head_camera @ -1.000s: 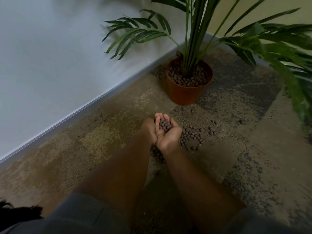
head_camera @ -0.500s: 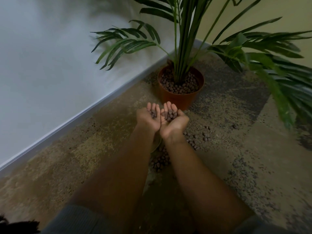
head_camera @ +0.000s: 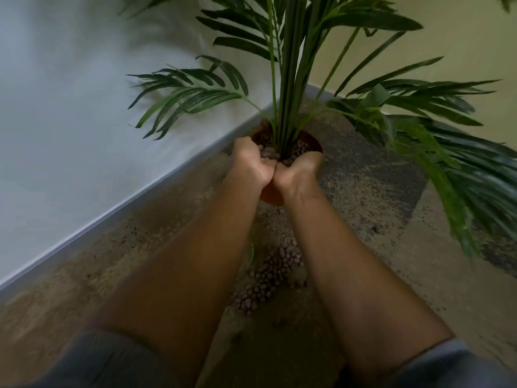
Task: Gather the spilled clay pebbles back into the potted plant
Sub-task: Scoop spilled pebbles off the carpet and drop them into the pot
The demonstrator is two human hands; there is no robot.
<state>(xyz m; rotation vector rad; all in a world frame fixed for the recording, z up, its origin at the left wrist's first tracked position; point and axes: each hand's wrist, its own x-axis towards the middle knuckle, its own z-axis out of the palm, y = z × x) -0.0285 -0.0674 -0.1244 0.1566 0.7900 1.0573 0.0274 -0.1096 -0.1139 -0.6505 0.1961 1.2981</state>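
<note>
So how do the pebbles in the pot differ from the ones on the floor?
The pot pebbles lie around the plant stems inside the orange rim, partly hidden by the hands; the floor pebbles lie heaped loose on the carpet between the forearms, nearer the camera. Both are small, round and brown.

Corner of a room, wall and mottled floor

A pale wall [head_camera: 70, 107] fills nine to eleven o'clock; its grey skirting board [head_camera: 134, 203] runs diagonally above speckled brown carpet [head_camera: 377, 191] toward three o'clock.

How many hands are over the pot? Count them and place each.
2. The left hand is above the near-left rim of the round orange plastic pot; the right hand is above its near-right rim, heels touching. Their fingers are hidden.
</note>
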